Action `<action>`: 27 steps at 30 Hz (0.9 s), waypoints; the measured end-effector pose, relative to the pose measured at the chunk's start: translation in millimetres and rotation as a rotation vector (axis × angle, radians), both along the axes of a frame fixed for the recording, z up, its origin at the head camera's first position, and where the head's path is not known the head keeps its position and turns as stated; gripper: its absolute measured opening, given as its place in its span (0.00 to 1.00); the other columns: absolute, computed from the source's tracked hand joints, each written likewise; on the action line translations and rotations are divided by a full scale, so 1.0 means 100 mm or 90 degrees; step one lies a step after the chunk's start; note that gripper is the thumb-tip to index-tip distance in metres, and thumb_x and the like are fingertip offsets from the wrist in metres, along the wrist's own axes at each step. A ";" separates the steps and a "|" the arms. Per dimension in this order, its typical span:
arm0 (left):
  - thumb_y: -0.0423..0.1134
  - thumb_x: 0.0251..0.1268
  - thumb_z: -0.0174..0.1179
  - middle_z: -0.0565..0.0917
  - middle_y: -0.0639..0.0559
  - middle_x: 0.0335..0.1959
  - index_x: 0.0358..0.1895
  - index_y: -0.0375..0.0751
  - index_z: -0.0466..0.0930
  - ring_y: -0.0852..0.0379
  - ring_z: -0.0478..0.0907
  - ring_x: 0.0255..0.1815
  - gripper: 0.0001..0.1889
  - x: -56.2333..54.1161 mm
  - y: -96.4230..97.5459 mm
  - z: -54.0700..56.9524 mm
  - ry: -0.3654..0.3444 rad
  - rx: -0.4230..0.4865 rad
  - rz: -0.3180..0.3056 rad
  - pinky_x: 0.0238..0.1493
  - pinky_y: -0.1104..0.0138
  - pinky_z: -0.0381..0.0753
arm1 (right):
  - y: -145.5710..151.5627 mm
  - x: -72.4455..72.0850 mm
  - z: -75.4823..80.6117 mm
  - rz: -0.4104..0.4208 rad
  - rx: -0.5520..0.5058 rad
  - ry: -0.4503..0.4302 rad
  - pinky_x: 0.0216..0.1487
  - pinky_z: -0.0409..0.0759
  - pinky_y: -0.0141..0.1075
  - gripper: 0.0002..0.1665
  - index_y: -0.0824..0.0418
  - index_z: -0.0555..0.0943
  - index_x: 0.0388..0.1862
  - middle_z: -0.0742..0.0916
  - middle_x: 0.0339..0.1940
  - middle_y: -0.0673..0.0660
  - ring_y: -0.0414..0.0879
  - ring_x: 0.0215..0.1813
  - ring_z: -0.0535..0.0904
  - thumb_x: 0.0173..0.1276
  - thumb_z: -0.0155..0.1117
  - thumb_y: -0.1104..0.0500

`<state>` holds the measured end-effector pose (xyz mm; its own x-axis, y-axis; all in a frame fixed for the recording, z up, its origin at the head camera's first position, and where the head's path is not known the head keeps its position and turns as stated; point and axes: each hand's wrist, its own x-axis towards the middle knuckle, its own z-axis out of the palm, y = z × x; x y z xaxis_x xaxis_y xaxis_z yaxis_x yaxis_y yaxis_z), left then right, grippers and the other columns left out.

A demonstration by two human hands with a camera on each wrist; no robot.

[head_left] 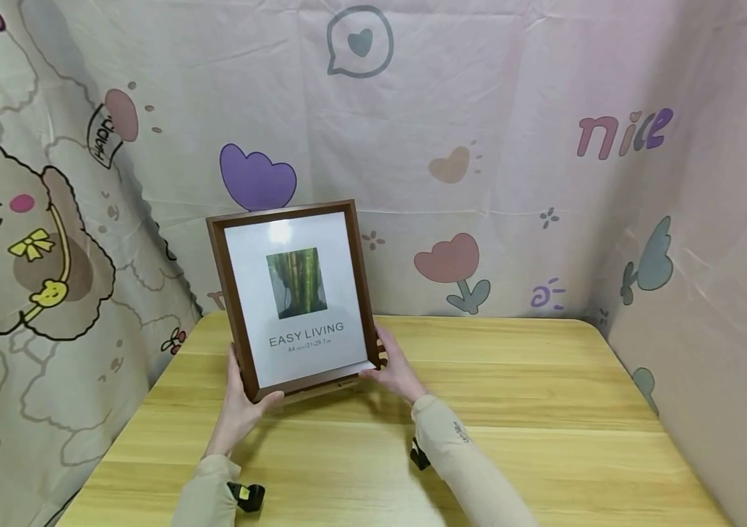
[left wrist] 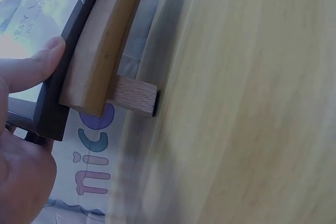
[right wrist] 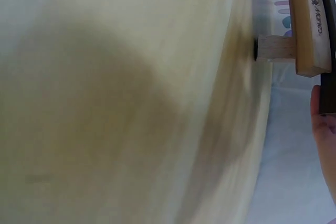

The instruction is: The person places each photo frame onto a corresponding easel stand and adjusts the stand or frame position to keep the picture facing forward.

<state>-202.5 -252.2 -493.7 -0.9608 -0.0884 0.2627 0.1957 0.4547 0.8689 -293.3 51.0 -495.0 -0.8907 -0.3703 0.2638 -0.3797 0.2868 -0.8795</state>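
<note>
A brown picture frame (head_left: 297, 293) with a white insert, a bamboo picture and the words EASY LIVING stands tilted toward its left. My left hand (head_left: 241, 406) grips its lower left corner, thumb on the front lower edge. At the lower right corner my right hand (head_left: 399, 369) holds the frame, its thumb across the bottom edge and fingertips at the side. Directly under the frame runs a pale wooden bar (left wrist: 100, 51) with a short block foot (left wrist: 136, 95). The right wrist view shows the bar's marked end (right wrist: 310, 24) and another foot (right wrist: 275, 48) close over the table.
The wooden table (head_left: 511, 380) spreads out below and to the right. A printed cloth (head_left: 386, 110) hangs behind and along both sides of it. A small black device (head_left: 251, 498) is strapped at the left wrist, another (head_left: 419, 455) at the right.
</note>
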 end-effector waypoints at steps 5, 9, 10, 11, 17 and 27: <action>0.37 0.60 0.72 0.48 0.30 0.80 0.82 0.44 0.26 0.30 0.53 0.78 0.62 -0.01 -0.01 -0.06 -0.030 0.039 0.008 0.75 0.35 0.56 | 0.01 0.02 -0.02 0.018 -0.041 -0.066 0.62 0.83 0.49 0.58 0.53 0.52 0.83 0.74 0.71 0.67 0.64 0.64 0.78 0.60 0.73 0.68; 0.41 0.62 0.71 0.63 0.32 0.73 0.80 0.39 0.42 0.35 0.63 0.74 0.52 0.00 -0.03 -0.13 -0.079 0.065 0.028 0.74 0.42 0.63 | 0.01 0.01 -0.05 0.041 -0.073 -0.086 0.68 0.78 0.54 0.58 0.54 0.48 0.84 0.73 0.72 0.70 0.68 0.69 0.74 0.63 0.70 0.70; 0.42 0.62 0.71 0.65 0.32 0.73 0.79 0.39 0.45 0.36 0.63 0.74 0.50 0.00 -0.04 -0.14 -0.091 0.064 0.032 0.74 0.42 0.64 | 0.01 0.01 -0.06 0.046 -0.074 -0.087 0.68 0.78 0.54 0.58 0.54 0.47 0.84 0.72 0.73 0.71 0.69 0.70 0.73 0.63 0.69 0.70; 0.44 0.63 0.71 0.65 0.32 0.73 0.78 0.39 0.47 0.36 0.63 0.75 0.49 0.00 -0.05 -0.16 -0.102 0.062 0.034 0.74 0.41 0.64 | 0.01 0.01 -0.08 0.053 -0.078 -0.088 0.68 0.78 0.54 0.58 0.54 0.46 0.84 0.71 0.74 0.72 0.69 0.71 0.72 0.63 0.69 0.70; 0.51 0.66 0.67 0.60 0.31 0.77 0.80 0.39 0.46 0.33 0.57 0.79 0.49 0.01 -0.09 -0.17 -0.150 0.059 0.028 0.76 0.37 0.60 | -0.02 0.00 -0.10 0.066 -0.093 -0.099 0.66 0.80 0.51 0.59 0.50 0.44 0.85 0.66 0.78 0.69 0.69 0.72 0.71 0.65 0.66 0.72; 0.50 0.67 0.66 0.61 0.28 0.76 0.79 0.32 0.47 0.31 0.57 0.78 0.48 0.02 -0.09 -0.16 -0.155 0.043 0.038 0.76 0.38 0.61 | -0.06 -0.01 -0.13 0.051 -0.081 -0.072 0.68 0.78 0.53 0.59 0.55 0.44 0.85 0.73 0.72 0.73 0.67 0.69 0.75 0.64 0.67 0.72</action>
